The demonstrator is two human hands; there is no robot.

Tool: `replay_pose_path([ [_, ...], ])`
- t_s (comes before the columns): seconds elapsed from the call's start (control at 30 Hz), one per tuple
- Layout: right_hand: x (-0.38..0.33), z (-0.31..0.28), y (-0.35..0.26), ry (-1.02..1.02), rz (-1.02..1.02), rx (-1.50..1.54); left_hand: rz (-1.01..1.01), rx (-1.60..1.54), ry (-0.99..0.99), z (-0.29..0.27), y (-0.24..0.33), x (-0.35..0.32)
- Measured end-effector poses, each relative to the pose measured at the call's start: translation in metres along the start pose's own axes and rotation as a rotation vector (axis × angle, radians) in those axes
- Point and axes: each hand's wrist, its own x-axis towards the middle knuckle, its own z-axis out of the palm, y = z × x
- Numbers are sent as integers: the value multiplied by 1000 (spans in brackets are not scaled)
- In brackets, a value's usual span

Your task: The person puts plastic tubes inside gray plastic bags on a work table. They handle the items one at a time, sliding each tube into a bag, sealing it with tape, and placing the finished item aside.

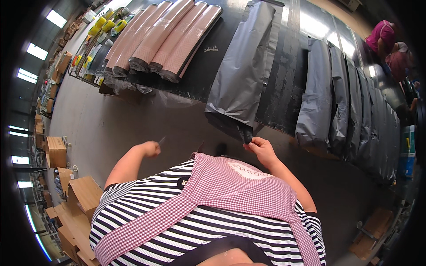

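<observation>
A long grey plastic mailing bag [242, 66] lies on the dark table in front of me, its near end hanging over the edge. The bag's open mouth shows a black inside. My right hand [262, 150] pinches the right corner of that mouth between thumb and fingers. Off to the left, apart from the bag, my left hand [152, 149] is closed in the air over the floor. A thin, pale, see-through strip [163, 140] shows at its fingertips, blurred. What fills the bag is hidden.
Several pink rolled mats [191, 44] in clear film lie at the table's left. Several filled grey bags [316, 97] line its right side. A rack with yellow tape rolls [108, 25] stands far left. Cardboard boxes [84, 193] sit on the floor. Another person [381, 37] is at the far right.
</observation>
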Motion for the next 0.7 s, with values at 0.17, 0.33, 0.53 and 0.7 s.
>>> replay_pose_path([
  [0.17,1,-23,-41,305,-317,-375,422,302,225,-36,29,-4],
  [0.33,58,-39,-92,488,-734,-1075,959,105,1056,-105,179,25],
  [0.53,127,-38,-103,465,-1132,-1499,1556,937,1154,-132,274,84],
  [0.7,138,-40,-138,27,-955,-1639,1597,1148,738,-153,301,97],
])
